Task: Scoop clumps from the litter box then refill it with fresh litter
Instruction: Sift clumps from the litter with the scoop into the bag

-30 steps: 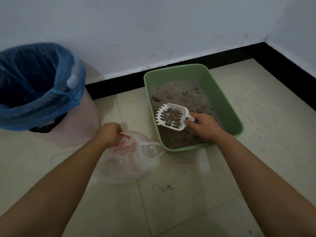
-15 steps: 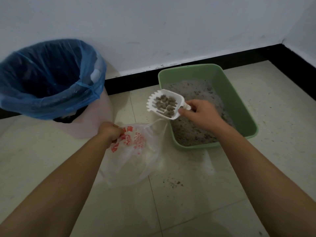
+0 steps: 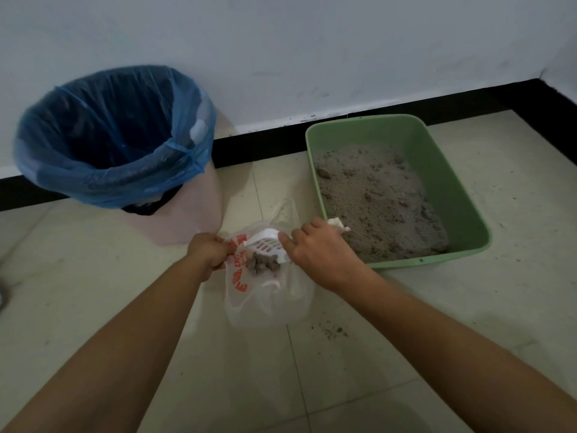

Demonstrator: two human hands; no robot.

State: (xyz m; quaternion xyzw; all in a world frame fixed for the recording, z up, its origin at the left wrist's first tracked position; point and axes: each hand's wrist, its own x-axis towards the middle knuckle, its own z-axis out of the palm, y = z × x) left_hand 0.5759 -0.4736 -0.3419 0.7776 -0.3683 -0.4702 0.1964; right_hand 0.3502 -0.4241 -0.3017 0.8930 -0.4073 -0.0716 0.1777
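Pale floor tiles (image 3: 312, 385) carry everything. The left hand (image 3: 209, 250) pinches the plastic bag (image 3: 268, 304) by its rim. Just beside it the right hand (image 3: 315, 248) grips the tilted scoop (image 3: 265, 243), with clumps (image 3: 262, 263) bunched over the bag's mouth. If that rim sags, clumps could land on the floor. The litter box (image 3: 437, 157) sits just beyond the right hand. The bag's inside is hard to make out, and the scoop's handle is mostly covered.

The one camera rode on the person's head, facing forward and steeply down at the tiled floor (image 3: 296, 385). Both forearms reached in from the bottom edge, with the left hand (image 3: 209, 250) and right hand (image 3: 318, 251) close below. Its wide lens caught the bin (image 3: 109, 135) at left, the litter box (image 3: 449, 195) at right, and the wall (image 3: 281, 42) above.
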